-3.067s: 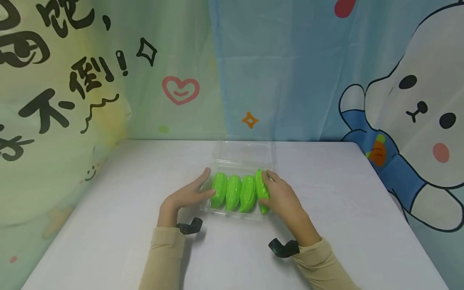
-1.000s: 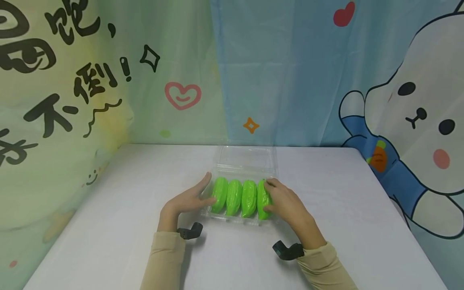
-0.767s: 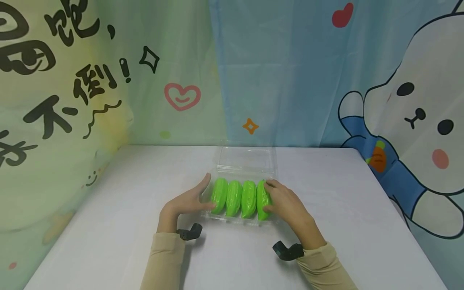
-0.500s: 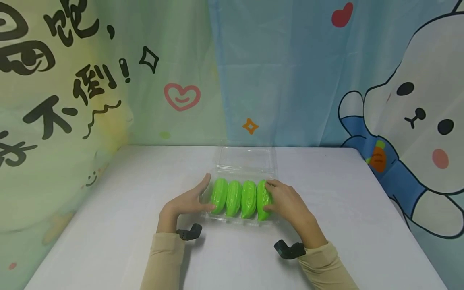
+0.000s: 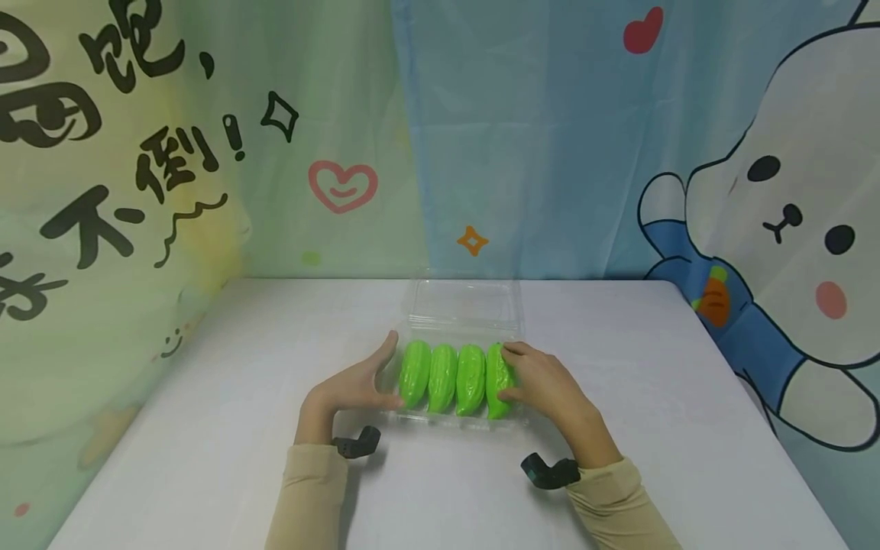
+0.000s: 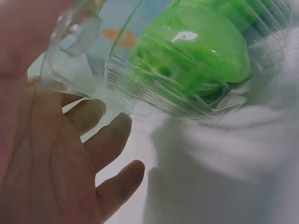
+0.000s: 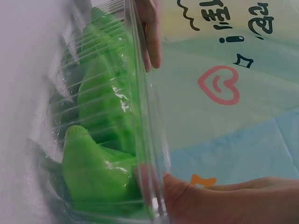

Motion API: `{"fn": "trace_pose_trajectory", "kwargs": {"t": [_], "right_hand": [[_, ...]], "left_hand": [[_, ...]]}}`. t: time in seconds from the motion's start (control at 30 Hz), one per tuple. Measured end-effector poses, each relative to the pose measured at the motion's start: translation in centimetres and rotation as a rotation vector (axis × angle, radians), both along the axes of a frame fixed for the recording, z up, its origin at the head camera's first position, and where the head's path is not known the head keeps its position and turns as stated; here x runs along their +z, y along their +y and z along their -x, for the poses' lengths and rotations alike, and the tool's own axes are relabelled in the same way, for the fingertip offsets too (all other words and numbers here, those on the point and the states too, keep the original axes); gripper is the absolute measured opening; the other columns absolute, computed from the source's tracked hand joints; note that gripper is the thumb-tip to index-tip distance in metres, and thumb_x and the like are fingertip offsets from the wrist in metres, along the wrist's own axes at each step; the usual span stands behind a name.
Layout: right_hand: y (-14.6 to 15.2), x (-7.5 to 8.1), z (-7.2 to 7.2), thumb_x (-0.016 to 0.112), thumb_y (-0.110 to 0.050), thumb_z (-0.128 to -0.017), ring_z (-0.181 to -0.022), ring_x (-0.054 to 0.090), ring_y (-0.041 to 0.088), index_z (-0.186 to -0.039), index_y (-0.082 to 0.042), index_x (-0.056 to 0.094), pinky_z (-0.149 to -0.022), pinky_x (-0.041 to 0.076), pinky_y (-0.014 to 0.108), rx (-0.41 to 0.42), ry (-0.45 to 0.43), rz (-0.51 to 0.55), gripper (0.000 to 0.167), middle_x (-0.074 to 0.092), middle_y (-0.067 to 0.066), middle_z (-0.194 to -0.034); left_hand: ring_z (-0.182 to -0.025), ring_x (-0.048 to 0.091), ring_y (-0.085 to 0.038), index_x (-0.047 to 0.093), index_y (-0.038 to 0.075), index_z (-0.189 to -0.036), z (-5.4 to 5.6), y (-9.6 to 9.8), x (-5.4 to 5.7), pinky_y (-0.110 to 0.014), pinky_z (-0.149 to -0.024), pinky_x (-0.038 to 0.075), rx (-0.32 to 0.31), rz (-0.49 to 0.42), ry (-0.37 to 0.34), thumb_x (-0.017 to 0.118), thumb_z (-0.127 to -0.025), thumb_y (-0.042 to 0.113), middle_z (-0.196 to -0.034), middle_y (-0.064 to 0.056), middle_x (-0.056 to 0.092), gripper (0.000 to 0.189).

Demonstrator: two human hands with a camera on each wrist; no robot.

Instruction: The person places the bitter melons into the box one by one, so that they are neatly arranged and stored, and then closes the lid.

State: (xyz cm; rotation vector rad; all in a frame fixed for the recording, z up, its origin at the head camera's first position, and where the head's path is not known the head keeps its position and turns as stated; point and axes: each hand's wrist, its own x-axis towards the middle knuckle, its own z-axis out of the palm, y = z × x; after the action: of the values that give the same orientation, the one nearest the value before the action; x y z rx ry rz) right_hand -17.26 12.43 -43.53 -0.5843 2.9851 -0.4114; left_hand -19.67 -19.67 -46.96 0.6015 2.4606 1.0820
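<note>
A clear plastic box [image 5: 447, 421] lies on the table with its lid [image 5: 466, 302] folded back. Inside, several glossy bright green banana-shaped pieces [image 5: 441, 380] stand side by side in a row. My right hand [image 5: 546, 386] holds the rightmost green piece [image 5: 498, 382] between thumb and fingers; its thumb reaches over the box edge in the right wrist view. At the box's left side, my left hand [image 5: 352, 383] rests with thumb spread and fingers relaxed. In the left wrist view, its fingers [image 6: 110, 140] sit beside the clear wall, next to the leftmost green piece [image 6: 191, 51].
The white tabletop [image 5: 440, 496] surrounds the box. A printed curtain [image 5: 481, 137] hangs behind the table and along its left side. Each wrist wears a small dark camera, one at the left wrist [image 5: 357, 443] and one at the right [image 5: 550, 471].
Since the earliest frame, the rightmost green piece has settled lower, in line with the row, my right hand still on it. My left thumb has slid slightly away from the leftmost piece.
</note>
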Motion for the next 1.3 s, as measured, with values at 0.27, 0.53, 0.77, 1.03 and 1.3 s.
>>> {"fn": "trace_pose_trajectory", "kwargs": {"t": [0.27, 0.53, 0.77, 1.03, 1.3], "right_hand": [[0.1, 0.4, 0.0, 0.078, -0.034, -0.076, -0.133, 0.043, 0.035, -0.138, 0.001, 0.046, -0.106, 0.04, 0.049, -0.012, -0.035, 0.012, 0.078, 0.042, 0.015, -0.147], [1.2, 1.2, 1.0, 0.073, -0.035, -0.083, -0.132, 0.041, 0.041, -0.14, -0.001, 0.045, -0.104, 0.04, 0.055, -0.033, -0.005, 0.159, 0.072, 0.041, 0.018, -0.146], [4.2, 0.6, 4.6, 0.062, -0.044, -0.09, -0.122, 0.052, 0.04, -0.143, 0.002, 0.039, -0.098, 0.047, 0.052, -0.134, -0.089, 0.406, 0.074, 0.042, 0.025, -0.144], [6.0, -1.5, 9.3, 0.051, -0.053, -0.093, -0.133, 0.043, 0.036, -0.149, 0.005, 0.02, -0.103, 0.045, 0.04, -0.242, -0.496, 0.756, 0.086, 0.028, 0.024, -0.153], [6.0, -3.8, 12.8, 0.048, -0.045, -0.097, -0.103, 0.065, 0.014, -0.149, 0.008, 0.012, -0.091, 0.054, 0.027, -0.318, -0.795, 1.073, 0.082, 0.026, 0.03, -0.151]], "left_hand": [[-0.148, -0.002, -0.021, -0.008, 0.014, -0.153, 0.0, -0.1, -0.2, -0.041, -0.12, 0.008, 0.003, -0.009, -0.001, 0.082, -0.072, 0.038, -0.16, -0.002, -0.009, 0.123], [-0.148, -0.001, -0.022, -0.008, 0.012, -0.152, -0.1, 0.1, -0.3, -0.042, -0.12, 0.009, 0.003, -0.021, 0.006, 0.082, -0.071, 0.038, -0.16, -0.005, -0.008, 0.125], [-0.148, 0.001, -0.023, -0.007, 0.012, -0.153, -0.2, 0.2, -0.2, -0.044, -0.119, 0.011, 0.028, -0.009, 0.004, 0.084, -0.067, 0.04, -0.16, -0.005, -0.006, 0.127], [-0.148, 0.003, -0.025, -0.004, 0.013, -0.153, -0.2, -0.1, -0.5, -0.047, -0.119, 0.014, 0.035, -0.005, 0.014, 0.083, -0.067, 0.042, -0.16, -0.006, -0.004, 0.126], [-0.148, 0.004, -0.025, -0.003, 0.014, -0.153, -0.1, -0.2, -0.5, -0.048, -0.119, 0.014, 0.049, 0.001, 0.007, 0.083, -0.067, 0.043, -0.16, -0.004, -0.003, 0.125]]}}
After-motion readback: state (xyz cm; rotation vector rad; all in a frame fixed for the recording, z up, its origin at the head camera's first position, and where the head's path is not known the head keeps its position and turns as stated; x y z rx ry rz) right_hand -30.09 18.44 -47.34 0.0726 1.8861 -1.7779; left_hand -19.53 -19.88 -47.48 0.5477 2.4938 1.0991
